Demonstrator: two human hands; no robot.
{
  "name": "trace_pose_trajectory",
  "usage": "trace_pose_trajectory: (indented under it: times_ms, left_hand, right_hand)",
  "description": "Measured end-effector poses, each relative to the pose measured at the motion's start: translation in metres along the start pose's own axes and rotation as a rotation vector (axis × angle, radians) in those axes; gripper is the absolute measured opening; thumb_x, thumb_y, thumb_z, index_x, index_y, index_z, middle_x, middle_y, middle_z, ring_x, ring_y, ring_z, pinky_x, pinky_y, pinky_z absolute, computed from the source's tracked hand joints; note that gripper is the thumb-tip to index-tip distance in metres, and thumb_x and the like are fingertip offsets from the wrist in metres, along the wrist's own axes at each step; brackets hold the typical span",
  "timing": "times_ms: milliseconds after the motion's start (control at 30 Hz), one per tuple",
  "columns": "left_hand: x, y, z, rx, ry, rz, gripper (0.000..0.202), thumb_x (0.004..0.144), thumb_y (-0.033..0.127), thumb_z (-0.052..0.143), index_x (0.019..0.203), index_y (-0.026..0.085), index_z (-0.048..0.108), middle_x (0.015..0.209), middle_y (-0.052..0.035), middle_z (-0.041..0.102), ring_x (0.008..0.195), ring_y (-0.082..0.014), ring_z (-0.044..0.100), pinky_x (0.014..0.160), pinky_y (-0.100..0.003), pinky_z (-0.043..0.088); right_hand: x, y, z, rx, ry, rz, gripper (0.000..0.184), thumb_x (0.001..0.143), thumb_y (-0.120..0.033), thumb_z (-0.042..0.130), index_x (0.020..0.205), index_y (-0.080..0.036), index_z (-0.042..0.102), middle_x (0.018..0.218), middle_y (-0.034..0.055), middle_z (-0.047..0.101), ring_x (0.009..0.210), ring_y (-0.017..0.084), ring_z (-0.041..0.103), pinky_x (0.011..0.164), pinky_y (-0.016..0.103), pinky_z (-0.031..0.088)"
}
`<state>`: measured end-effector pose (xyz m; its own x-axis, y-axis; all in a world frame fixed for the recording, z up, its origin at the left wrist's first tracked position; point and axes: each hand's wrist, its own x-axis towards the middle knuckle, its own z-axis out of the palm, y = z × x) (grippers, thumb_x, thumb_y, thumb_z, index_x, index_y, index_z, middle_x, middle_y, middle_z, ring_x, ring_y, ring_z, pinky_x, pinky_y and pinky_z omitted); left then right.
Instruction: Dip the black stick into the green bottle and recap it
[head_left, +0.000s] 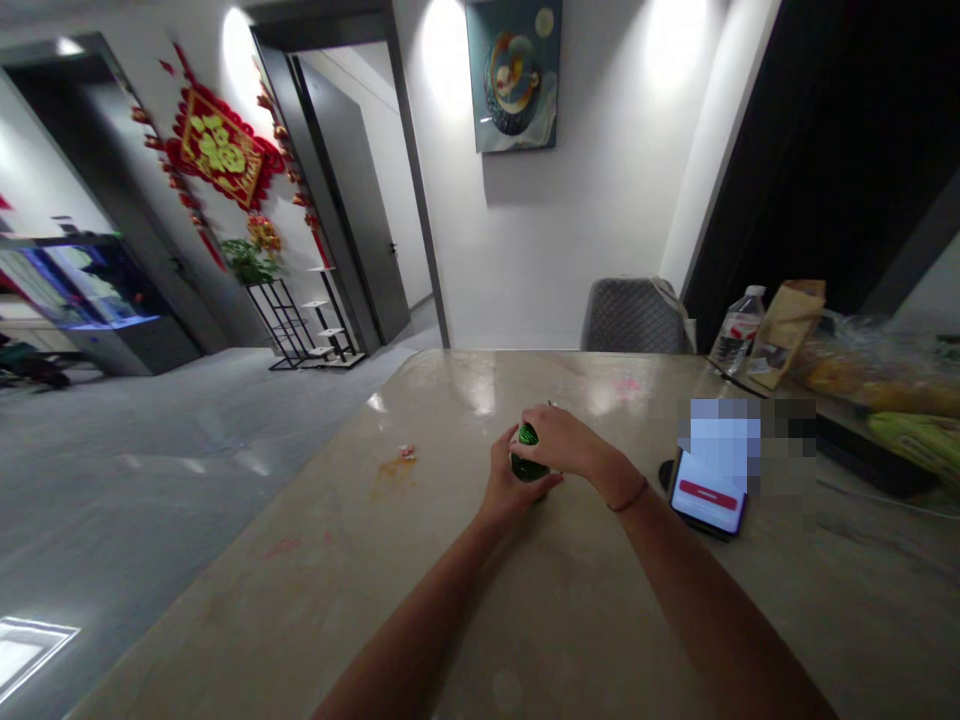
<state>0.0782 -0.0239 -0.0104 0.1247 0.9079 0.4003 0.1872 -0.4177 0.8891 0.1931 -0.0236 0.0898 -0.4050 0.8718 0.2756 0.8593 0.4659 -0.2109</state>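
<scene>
The head camera looked out from above the near side of the table (570, 610), facing forward and angled down over its top. It sat close enough that the table filled much of the lower view, with the left hand (501, 488) and right hand (564, 438) over it near mid-view. Wide in reach, the view ran beyond the table to the wall (525, 260) behind it and took in the floor (187, 480) left of the table.
</scene>
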Motion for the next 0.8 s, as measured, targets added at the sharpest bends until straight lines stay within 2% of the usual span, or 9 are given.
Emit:
trace_pose_trajectory:
  times_ms: [100, 200, 300, 400, 500, 567, 667, 800]
  left_hand:
    - [0.003, 0.003, -0.006, 0.045, 0.008, 0.112, 0.08, 0.049, 0.036, 0.076, 0.118, 0.019, 0.04, 0.118, -0.0101, 0.047, 0.112, -0.0259, 0.043, 0.096, -0.04, 0.033]
    - [0.006, 0.007, -0.012, 0.039, -0.002, 0.15, 0.085, 0.049, 0.034, 0.077, 0.121, 0.019, 0.035, 0.12, -0.0107, 0.047, 0.112, -0.0247, 0.045, 0.094, -0.038, 0.036]
    - [0.006, 0.009, -0.012, 0.037, -0.011, 0.134, 0.08, 0.051, 0.034, 0.075, 0.119, 0.019, 0.035, 0.116, -0.0097, 0.052, 0.105, -0.0222, 0.051, 0.088, -0.034, 0.042]
    - [0.003, 0.01, -0.01, 0.116, 0.018, 0.086, 0.062, 0.056, 0.034, 0.071, 0.108, 0.017, 0.043, 0.096, -0.0048, 0.061, 0.085, -0.0177, 0.059, 0.074, -0.029, 0.047]
    - [-0.001, 0.011, -0.01, 0.198, 0.071, 0.064, 0.05, 0.059, 0.031, 0.067, 0.102, 0.018, 0.046, 0.085, -0.0014, 0.062, 0.074, -0.0144, 0.059, 0.066, -0.025, 0.047]
    - [-0.003, 0.01, -0.011, 0.245, 0.096, 0.066, 0.05, 0.058, 0.028, 0.066, 0.103, 0.019, 0.045, 0.085, -0.0011, 0.062, 0.073, -0.0139, 0.059, 0.065, -0.024, 0.047]
    - [-0.006, 0.009, -0.013, 0.317, 0.142, 0.091, 0.056, 0.055, 0.027, 0.067, 0.105, 0.02, 0.044, 0.089, -0.0024, 0.062, 0.077, -0.0154, 0.06, 0.068, -0.025, 0.048]
    - [-0.007, 0.007, -0.012, 0.429, 0.192, 0.121, 0.052, 0.056, 0.027, 0.066, 0.104, 0.02, 0.046, 0.092, -0.004, 0.062, 0.082, -0.0177, 0.061, 0.072, -0.028, 0.048]
  right_hand:
    - [-0.002, -0.004, -0.007, 0.033, -0.007, 0.0, 0.023, 0.075, -0.034, 0.052, 0.081, -0.013, 0.058, 0.084, 0.0091, 0.062, 0.077, 0.018, 0.056, 0.067, 0.025, 0.037]
    - [-0.005, -0.008, -0.015, 0.093, 0.015, -0.006, 0.024, 0.075, -0.036, 0.053, 0.083, -0.014, 0.058, 0.083, 0.0077, 0.062, 0.076, 0.016, 0.055, 0.068, 0.024, 0.037]
    - [-0.006, -0.01, -0.019, 0.124, 0.043, -0.01, 0.023, 0.074, -0.036, 0.055, 0.082, -0.014, 0.056, 0.082, 0.0074, 0.06, 0.077, 0.016, 0.054, 0.069, 0.025, 0.037]
    - [-0.006, -0.01, -0.018, 0.149, 0.047, -0.025, 0.021, 0.073, -0.035, 0.057, 0.08, -0.015, 0.056, 0.082, 0.0068, 0.059, 0.076, 0.016, 0.053, 0.07, 0.025, 0.037]
    - [-0.006, -0.009, -0.013, 0.196, 0.025, -0.036, 0.021, 0.072, -0.033, 0.057, 0.083, -0.015, 0.055, 0.085, 0.0067, 0.059, 0.078, 0.016, 0.054, 0.071, 0.025, 0.038]
    - [-0.007, -0.01, -0.011, 0.224, -0.004, -0.031, 0.031, 0.07, -0.035, 0.059, 0.093, -0.014, 0.054, 0.092, 0.0084, 0.058, 0.083, 0.017, 0.055, 0.072, 0.025, 0.039]
    - [-0.012, -0.014, -0.012, 0.21, -0.043, 0.022, 0.054, 0.066, -0.048, 0.06, 0.105, -0.013, 0.049, 0.103, 0.013, 0.056, 0.089, 0.021, 0.055, 0.073, 0.027, 0.04]
    - [-0.016, -0.018, -0.019, 0.104, -0.119, 0.166, 0.054, 0.076, -0.06, 0.04, 0.103, -0.013, 0.05, 0.093, 0.0145, 0.061, 0.083, 0.024, 0.059, 0.068, 0.031, 0.04]
